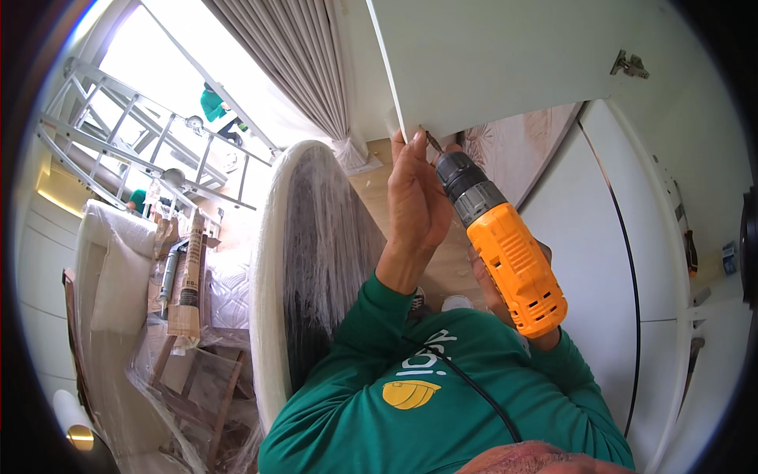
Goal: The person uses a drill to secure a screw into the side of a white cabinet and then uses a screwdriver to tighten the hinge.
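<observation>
Both my hands are raised to the lower corner of a white door (pixel 505 55). My left hand (pixel 414 197) reaches up with its fingers at the door's bottom edge, just beside the drill bit; whether they pinch something small there I cannot tell. My right hand (pixel 493 288) is closed on the grip of the drill (pixel 501 241), but it is mostly hidden behind the yellow body, so I see only a small part of it. The two hands are near each other, with the drill between them.

This drill is yellow with a dark grey chuck. It points up and to the left, and the bit (pixel 433 141) touches the door at the corner of its bottom edge. On the door's upper right side sits a metal hinge (pixel 629 65).

A black cable (pixel 474 387) runs over my green sleeve (pixel 347 379). To my right stands a white cabinet (pixel 624 261). To my left, just beside my arm, is a big oval thing wrapped in clear film (pixel 304 261). Behind it hangs a grey curtain (pixel 304 55) at a bright window. Farther left I see a metal ladder (pixel 118 134) lying tilted, furniture under plastic, and a cardboard tube (pixel 188 272). Another person in green (pixel 212 104) is far off, near the window.
</observation>
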The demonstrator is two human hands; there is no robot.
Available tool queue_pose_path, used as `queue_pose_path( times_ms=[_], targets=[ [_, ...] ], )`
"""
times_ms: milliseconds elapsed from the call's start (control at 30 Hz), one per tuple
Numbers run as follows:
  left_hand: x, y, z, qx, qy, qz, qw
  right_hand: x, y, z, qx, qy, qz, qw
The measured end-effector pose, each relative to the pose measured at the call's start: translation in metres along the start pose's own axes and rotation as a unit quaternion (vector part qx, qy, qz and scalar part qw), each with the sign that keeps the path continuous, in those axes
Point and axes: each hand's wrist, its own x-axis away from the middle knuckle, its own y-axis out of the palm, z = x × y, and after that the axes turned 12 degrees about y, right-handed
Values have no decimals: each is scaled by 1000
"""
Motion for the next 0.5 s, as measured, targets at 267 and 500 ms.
queue_pose_path(
  times_ms=[267,500],
  targets=[
    [1,2,-1,-7,-2,15,1000,-4,-3,-4,40,-29,-5,999],
    [1,-2,1,-43,5,-7,999,-3,-2,-6,4,-9,-15,1000]
  ],
)
